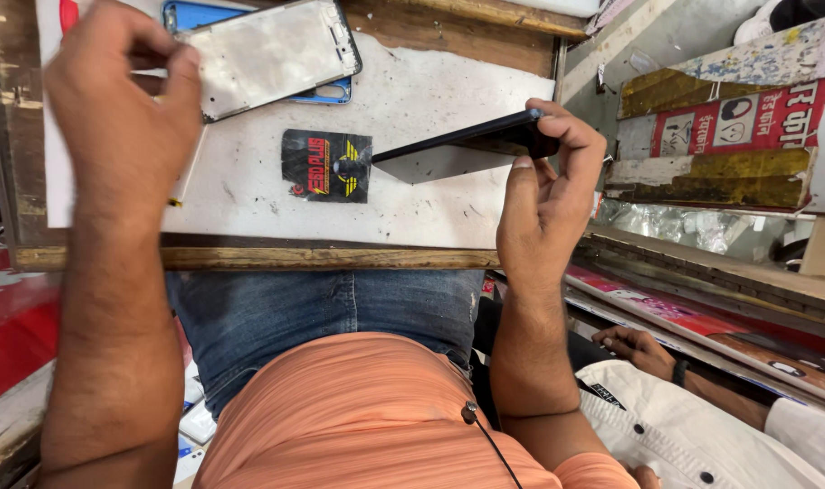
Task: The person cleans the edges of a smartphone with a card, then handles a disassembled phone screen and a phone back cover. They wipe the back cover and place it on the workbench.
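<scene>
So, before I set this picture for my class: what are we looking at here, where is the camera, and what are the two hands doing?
There is no machine here, only a person working with bare hands. The single picture comes from a camera worn on that person's head, looking down past an orange shirt and jeans to a small wooden table topped with a white mat.

The right hand grips a dark, thin phone, held edge-on above the mat. The left hand pinches a silvery phone frame that lies on a blue phone cover.

A black square sticker sits in the middle of the mat.

At lower right, another person's hand and white sleeve show; they are a bystander's.
</scene>
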